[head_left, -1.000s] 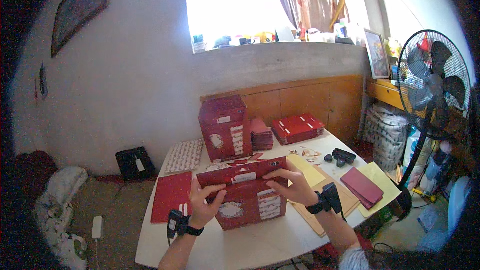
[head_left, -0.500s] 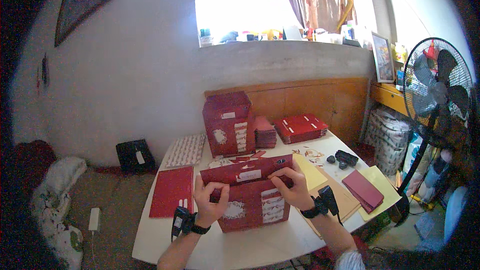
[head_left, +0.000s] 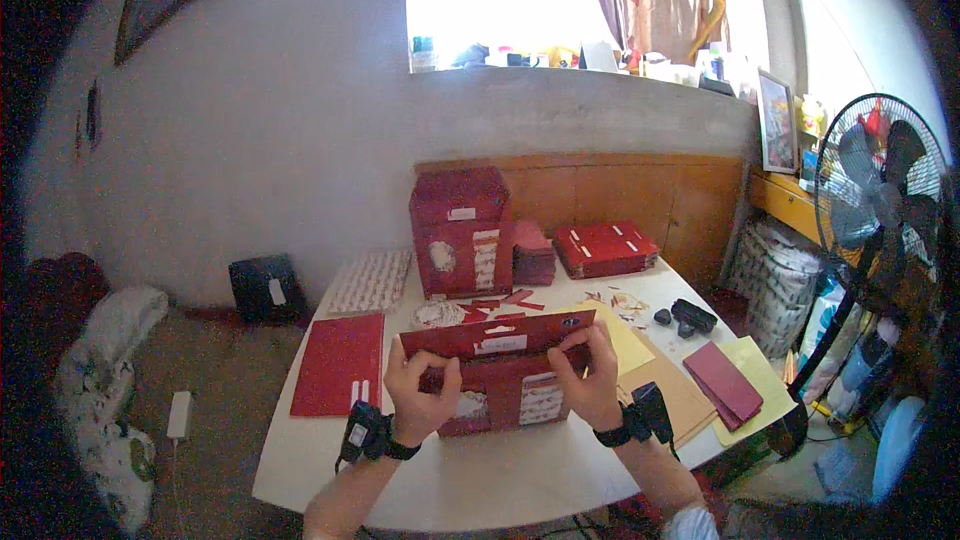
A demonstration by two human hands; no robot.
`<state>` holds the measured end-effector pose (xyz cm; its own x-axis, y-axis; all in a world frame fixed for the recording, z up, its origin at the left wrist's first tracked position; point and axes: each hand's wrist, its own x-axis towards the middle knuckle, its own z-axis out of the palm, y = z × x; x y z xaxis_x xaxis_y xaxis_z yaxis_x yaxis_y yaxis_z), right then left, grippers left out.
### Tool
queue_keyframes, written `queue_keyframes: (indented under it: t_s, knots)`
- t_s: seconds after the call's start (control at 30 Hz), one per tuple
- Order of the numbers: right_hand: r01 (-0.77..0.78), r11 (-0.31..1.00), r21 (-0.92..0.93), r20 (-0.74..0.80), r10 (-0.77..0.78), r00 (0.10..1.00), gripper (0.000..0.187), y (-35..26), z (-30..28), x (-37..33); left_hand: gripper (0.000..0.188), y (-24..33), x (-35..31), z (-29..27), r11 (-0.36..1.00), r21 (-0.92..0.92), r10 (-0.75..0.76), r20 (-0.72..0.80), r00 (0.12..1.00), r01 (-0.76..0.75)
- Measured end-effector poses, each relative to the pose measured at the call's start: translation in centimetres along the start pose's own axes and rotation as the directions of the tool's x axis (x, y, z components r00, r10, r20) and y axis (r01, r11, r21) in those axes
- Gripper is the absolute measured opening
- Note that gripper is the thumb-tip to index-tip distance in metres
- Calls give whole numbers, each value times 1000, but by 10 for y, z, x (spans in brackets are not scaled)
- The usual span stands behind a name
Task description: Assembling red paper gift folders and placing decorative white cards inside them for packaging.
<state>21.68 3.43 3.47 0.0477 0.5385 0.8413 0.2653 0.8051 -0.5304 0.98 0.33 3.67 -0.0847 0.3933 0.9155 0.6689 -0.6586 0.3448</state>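
Observation:
A dark red cardboard bag [head_left: 508, 395] stands on the table in front of me, a white patch and a striped white panel on its near side. Its upper flap [head_left: 540, 328] carries a white label, a small slot in the top edge and a dark round spot at the right corner. My left hand [head_left: 425, 380] pinches the flap near its left end, thumb and forefinger together. At the right end, my right hand [head_left: 588, 370] grips it the same way. The curled fingers hide parts of the edge.
Behind stand red bags [head_left: 460, 240], pink folded pieces [head_left: 533, 255] and a stack of red sheets [head_left: 607, 248]. A red panel [head_left: 338, 365] lies left. Yellow paper [head_left: 745, 350], a maroon folded piece [head_left: 722, 385] and black objects [head_left: 690, 316] lie right. A fan [head_left: 882, 190] stands beyond the table.
The bag's front looks shorter, and the slot in the flap's top edge now shows clearly. Both hands keep their pinch on the flap. My view has shifted slightly.

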Motion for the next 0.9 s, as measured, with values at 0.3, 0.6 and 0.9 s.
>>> queue_keyframes:
  t_s: [0.3,0.6,0.9]
  knots:
    - [34,991,-131,17,-33,999,17,-2,1,-1,19,1,-2,1,998,66,26,-19,999,-25]
    - [-137,950,279,-85,166,982,55,2,9,6,40,14,4,15,908,-352,-300,-162,940,229]
    - [-363,833,417,175,318,932,58,6,2,14,21,6,9,8,712,-538,-450,144,881,451]
